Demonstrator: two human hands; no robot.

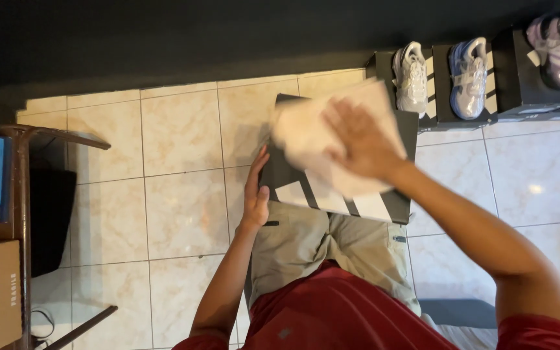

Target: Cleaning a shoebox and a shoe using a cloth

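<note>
Left hand (255, 198): mine, fingers flat and narrow against the near-left edge of the black shoe box (403, 129), steadying it on my lap. Right hand (358, 139): spread wide, palm pressing white tissue paper (306, 136) onto the box's top; paper blurred. Box: long axis slanting from near-right to far-left, far end toward the dark wall. Risk, as I judge: box sliding off my knees if the pressing outweighs the left-side brace; paper tearing. Beyond the box: three sneakers (468, 78) on boxes
</note>
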